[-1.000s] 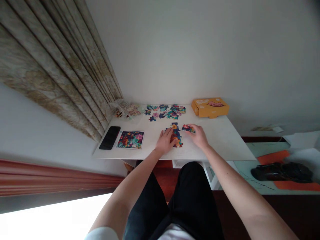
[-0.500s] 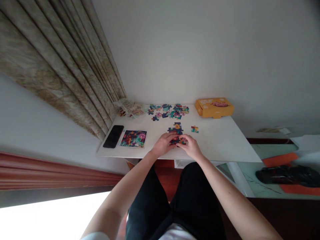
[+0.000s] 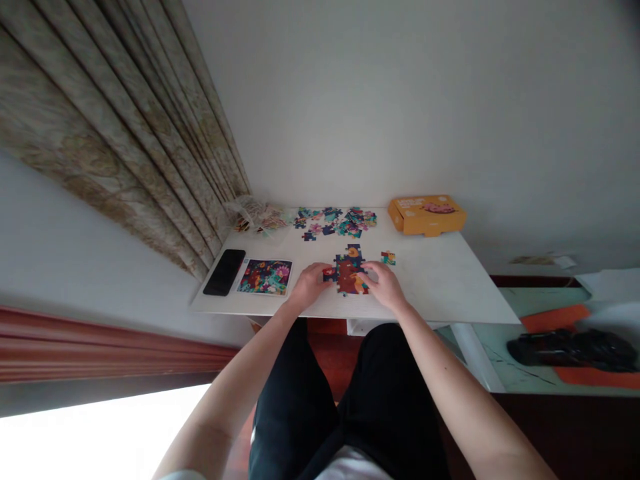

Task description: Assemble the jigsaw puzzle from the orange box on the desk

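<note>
Head view: near the tabletop's front edge lies a partly joined puzzle section; the left hand pinches a red-blue piece at its left, the half-curled right hand touches its right, grip unclear; loose pieces by the back edge remain unjoined

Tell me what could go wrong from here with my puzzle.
Your left hand touches a piece at the left side of the joined section; pushed too hard sideways, it might shift or split that section. A loose piece lies just beyond your right hand, which could knock it away. The section also lies near the front edge of the table, so a dragging forearm might pull pieces off.
</note>
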Demonstrator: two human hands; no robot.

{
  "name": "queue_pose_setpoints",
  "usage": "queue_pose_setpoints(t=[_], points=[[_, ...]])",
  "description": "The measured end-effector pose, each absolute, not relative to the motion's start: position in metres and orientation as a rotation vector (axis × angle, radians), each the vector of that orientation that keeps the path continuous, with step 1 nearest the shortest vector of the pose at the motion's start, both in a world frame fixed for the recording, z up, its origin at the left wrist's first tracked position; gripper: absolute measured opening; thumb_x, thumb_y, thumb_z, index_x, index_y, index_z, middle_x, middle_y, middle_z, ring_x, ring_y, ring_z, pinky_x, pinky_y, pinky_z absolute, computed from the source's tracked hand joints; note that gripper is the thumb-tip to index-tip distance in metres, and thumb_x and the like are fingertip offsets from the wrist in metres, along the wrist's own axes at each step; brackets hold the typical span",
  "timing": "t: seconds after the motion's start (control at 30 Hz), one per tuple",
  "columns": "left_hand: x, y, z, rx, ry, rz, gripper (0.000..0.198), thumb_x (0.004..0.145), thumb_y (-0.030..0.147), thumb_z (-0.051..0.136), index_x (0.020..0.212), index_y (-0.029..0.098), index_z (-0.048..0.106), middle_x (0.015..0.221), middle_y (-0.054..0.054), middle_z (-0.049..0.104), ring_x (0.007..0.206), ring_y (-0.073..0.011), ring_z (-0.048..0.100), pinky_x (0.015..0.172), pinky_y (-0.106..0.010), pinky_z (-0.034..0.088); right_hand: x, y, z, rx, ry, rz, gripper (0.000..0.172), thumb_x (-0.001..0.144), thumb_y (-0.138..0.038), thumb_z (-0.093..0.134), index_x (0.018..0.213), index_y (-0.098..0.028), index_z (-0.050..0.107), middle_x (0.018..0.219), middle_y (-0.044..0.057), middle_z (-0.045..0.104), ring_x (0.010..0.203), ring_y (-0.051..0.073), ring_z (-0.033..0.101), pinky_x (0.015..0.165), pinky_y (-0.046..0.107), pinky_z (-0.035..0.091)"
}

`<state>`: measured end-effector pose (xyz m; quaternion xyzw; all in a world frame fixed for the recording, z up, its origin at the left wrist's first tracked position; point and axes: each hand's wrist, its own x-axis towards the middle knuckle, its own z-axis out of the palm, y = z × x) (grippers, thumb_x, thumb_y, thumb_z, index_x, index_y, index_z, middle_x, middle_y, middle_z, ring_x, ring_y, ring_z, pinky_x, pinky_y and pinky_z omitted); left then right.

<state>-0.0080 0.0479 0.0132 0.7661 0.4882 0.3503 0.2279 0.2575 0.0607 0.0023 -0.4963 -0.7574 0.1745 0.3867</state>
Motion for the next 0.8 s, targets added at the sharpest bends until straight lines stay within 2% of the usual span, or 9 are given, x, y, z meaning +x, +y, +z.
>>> queue_pose_setpoints(t=[0.1, 0.3, 0.6, 0.8], points=[[-0.026, 0.055, 0.006, 2.078, 1.451, 0.968, 0.038, 0.085, 0.017, 0.078, 0.122, 0.022, 0.071, 0.121, -0.008, 0.074, 0.116, -0.0231, 0.069, 0.105, -0.039, 0.055, 0.266, 0.065, -0.001, -1.284, -1.918, 0.367, 0.028, 0.1, -0.044, 0.058, 0.112, -0.025, 0.074, 0.115, 0.011, 0.076, 0.113, 0.029, 0.069, 0.104, 0.049, 0.053], [-0.037, 0.067, 0.001, 2.142, 1.446, 0.918, 0.032, 0.087, 0.023, 0.079, 0.118, 0.022, 0.074, 0.118, -0.008, 0.075, 0.112, -0.0225, 0.071, 0.103, -0.04, 0.057, 0.261, 0.059, -0.003, -1.337, -2.115, 0.277, 0.032, 0.099, -0.042, 0.06, 0.122, -0.025, 0.074, 0.137, 0.012, 0.069, 0.131, 0.031, 0.061, 0.11, 0.053, 0.047], [-0.019, 0.077, -0.004, 2.131, 1.307, 0.867, 0.026, 0.086, 0.021, 0.08, 0.111, 0.025, 0.079, 0.123, -0.008, 0.073, 0.117, -0.0229, 0.07, 0.106, -0.04, 0.056, 0.259, 0.056, 0.001, -1.399, -2.183, 0.238, 0.032, 0.097, -0.043, 0.063, 0.123, -0.029, 0.075, 0.138, 0.009, 0.07, 0.131, 0.031, 0.06, 0.109, 0.053, 0.045], [-0.017, 0.078, -0.008, 2.166, 1.281, 0.837, 0.023, 0.089, 0.026, 0.078, 0.112, 0.026, 0.081, 0.123, -0.009, 0.073, 0.116, -0.0242, 0.069, 0.104, -0.039, 0.056, 0.258, 0.055, 0.001, -1.402, -2.194, 0.231, 0.033, 0.099, -0.042, 0.062, 0.125, -0.027, 0.074, 0.139, 0.009, 0.069, 0.131, 0.03, 0.06, 0.109, 0.052, 0.045]])
